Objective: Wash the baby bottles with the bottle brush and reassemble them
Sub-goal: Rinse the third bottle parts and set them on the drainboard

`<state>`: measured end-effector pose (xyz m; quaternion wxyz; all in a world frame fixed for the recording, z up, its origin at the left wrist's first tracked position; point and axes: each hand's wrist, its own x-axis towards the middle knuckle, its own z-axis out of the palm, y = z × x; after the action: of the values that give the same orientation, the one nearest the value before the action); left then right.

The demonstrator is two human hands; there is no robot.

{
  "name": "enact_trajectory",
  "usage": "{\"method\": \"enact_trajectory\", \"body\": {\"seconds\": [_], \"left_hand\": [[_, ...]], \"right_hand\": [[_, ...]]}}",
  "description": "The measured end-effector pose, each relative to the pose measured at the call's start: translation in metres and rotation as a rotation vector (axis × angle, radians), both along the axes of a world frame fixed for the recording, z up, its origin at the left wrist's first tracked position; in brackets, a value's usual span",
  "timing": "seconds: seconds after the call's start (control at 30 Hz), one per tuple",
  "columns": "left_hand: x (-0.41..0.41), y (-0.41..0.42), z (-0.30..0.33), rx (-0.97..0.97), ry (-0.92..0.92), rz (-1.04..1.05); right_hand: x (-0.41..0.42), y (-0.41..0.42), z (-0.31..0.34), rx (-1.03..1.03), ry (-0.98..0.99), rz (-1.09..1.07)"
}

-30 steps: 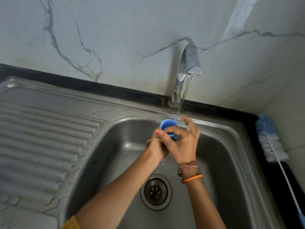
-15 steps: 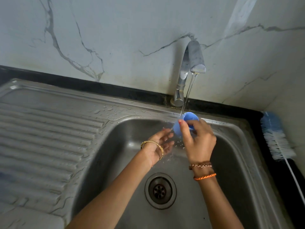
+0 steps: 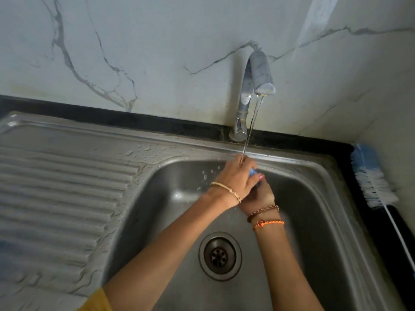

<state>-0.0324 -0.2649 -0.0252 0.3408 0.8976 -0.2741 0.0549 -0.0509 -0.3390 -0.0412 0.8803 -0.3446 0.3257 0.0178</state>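
Both hands meet under the tap's (image 3: 258,81) stream at the sink's (image 3: 314,187) twelve o'clock edge, my left hand (image 3: 235,178) cupped over the small blue cap (image 3: 252,172), my right hand (image 3: 260,196) gripping it from five o'clock below, brush (image 3: 372,180) lying at three o'clock.
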Motion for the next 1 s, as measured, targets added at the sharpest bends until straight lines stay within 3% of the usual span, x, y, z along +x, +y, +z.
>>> {"method": "enact_trajectory", "body": {"seconds": [0.03,0.1,0.2,0.3,0.4,0.5,0.63,0.73,0.8,0.93,1.0], "left_hand": [[0.0,-0.001,0.001,0.134,-0.042,-0.021],[0.001,0.001,-0.001,0.128,-0.068,0.078],[-0.003,0.004,0.0,-0.38,-0.001,0.312],[0.002,0.003,0.005,-0.583,0.44,0.55],[0.012,0.004,0.008,-0.795,0.868,0.583],[0.012,0.009,0.016,-0.95,1.074,0.586],[0.002,0.014,0.023,-1.203,1.367,0.413],[0.003,0.016,0.025,-1.116,1.415,0.435],[0.005,0.015,0.029,-1.067,1.376,0.41],[0.007,0.005,0.038,-1.237,1.278,0.401],[0.007,-0.002,0.037,-1.023,1.057,0.334]], "right_hand": [[0.0,0.001,0.0,0.046,0.033,0.008],[0.001,0.003,0.008,0.097,0.069,0.0],[0.004,0.013,0.02,-0.193,0.061,-0.011],[0.005,0.023,0.022,-0.748,-0.009,-0.028],[0.001,0.021,0.025,-1.2,-0.216,-0.075],[0.004,0.015,0.024,-1.622,-0.394,-0.09],[0.016,0.01,0.028,-1.954,-0.714,-0.228],[0.015,0.006,0.032,-1.935,-0.84,-0.173],[0.012,-0.001,0.029,-1.771,-0.856,-0.064],[0.004,-0.009,0.02,-1.162,-0.666,-0.015],[0.001,-0.009,0.011,-0.72,-0.467,-0.062]]}}
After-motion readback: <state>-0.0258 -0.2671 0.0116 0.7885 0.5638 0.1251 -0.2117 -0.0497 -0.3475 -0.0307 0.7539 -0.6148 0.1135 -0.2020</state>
